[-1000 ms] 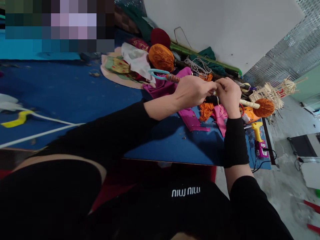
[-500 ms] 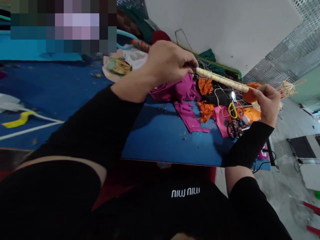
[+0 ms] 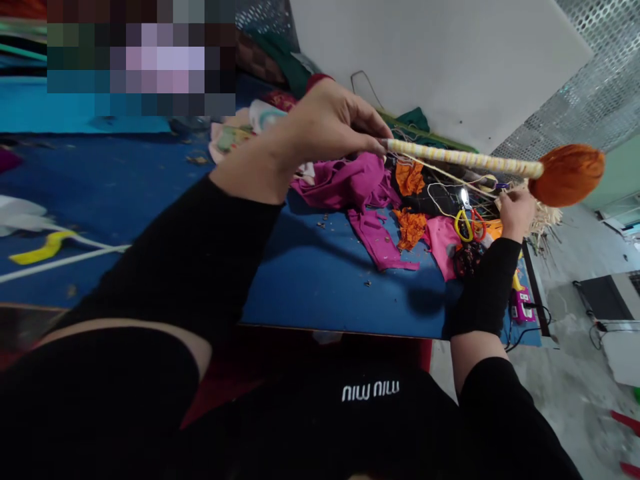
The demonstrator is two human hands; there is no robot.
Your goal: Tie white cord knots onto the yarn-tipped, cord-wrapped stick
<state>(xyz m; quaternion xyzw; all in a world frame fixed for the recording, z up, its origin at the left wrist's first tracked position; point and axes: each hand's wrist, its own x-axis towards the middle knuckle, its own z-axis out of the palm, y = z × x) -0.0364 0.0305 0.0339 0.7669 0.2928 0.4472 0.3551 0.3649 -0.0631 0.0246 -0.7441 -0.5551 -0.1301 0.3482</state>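
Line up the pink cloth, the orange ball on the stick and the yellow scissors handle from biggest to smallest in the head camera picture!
1. Pink cloth, spread widest over the blue table.
2. Orange ball, though it is raised nearer the camera, which may flatter it.
3. Yellow scissors handle, clearly smallest.

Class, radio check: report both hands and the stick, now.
Left hand grips wrapped stick, orange ball end raised. Right hand low by scissors. Fabric scraps beneath.

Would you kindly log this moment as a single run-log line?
left hand: grip on striped stick with orange ball end | right hand: pulling thread | below: scissors, magenta cloth
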